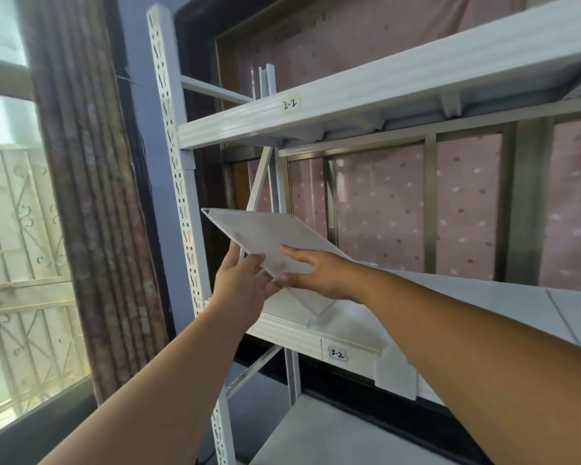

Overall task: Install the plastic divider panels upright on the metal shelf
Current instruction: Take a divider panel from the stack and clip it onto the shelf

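Frosted flat divider panel [265, 239], both hands gripping.

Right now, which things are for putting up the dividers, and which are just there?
For the job:
- divider panel, tilted, held by both hands
- left hand
- right hand
- shelf labelled 3-2
- another divider, upright on the shelf labelled 2-2

Just there:
- brown curtain
- window
- pink spotted curtain
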Available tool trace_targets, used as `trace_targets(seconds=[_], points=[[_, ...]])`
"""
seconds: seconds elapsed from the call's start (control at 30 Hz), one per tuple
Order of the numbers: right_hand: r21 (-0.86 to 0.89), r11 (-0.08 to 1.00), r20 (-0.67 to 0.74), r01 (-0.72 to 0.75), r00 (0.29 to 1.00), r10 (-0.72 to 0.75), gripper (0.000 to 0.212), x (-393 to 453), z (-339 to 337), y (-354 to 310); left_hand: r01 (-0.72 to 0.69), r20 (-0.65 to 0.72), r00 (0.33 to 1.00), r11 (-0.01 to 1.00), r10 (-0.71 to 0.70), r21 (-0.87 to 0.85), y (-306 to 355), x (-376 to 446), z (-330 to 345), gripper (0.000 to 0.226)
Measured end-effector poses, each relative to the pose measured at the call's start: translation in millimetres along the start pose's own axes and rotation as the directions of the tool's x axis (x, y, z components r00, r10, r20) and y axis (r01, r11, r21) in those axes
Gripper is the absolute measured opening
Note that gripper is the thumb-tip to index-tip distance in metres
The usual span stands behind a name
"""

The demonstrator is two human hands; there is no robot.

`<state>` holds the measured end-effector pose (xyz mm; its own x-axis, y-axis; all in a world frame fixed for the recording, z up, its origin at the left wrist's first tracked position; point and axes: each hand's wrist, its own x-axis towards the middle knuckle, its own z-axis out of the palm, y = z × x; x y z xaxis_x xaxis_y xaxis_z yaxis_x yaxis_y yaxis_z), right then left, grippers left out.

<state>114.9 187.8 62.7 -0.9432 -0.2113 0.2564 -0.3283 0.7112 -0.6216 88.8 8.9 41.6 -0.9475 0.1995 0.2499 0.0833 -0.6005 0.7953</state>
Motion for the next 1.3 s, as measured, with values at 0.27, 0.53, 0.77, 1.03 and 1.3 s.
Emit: trace_targets(seconds=[0.27, 0.53, 0.77, 1.03, 1.3], points=[[0.325, 0.944, -0.061, 0.047, 0.998, -0.029, 0.062, -24, -22, 2, -0.077, 0.254, 0.966, 0.989, 0.043, 0.124, -6, -12, 59, 0.054], [0.407, 0.907, -0.231, 0.109, 0.973, -0.014, 0.048, -71, -52, 17, -0.036, 0.444, 0.896, 0.997, 0.002, 0.069, -35, 7, 85, 0.053], [0.524, 0.848, -0.338, 0.083, 0.934, 0.117, 0.039, -118, -87, 43, -0.015, 0.53, 0.848, 0.999, -0.012, 0.046, -81, -1, 150, 0.072], [0.539, 0.842, -0.395, 0.014, 0.887, 0.239, 0.055, -201, -144, 68, -0.032, 0.682, 0.73, 0.995, -0.039, 0.092, -119, -31, 231, 0.074], [0.513, 0.858, -0.512, -0.004, 0.801, 0.31, 0.042, -307, -188, 83, 0.043, 0.781, 0.622, 0.998, -0.06, 0.042, -164, -87, 325, 0.076]])
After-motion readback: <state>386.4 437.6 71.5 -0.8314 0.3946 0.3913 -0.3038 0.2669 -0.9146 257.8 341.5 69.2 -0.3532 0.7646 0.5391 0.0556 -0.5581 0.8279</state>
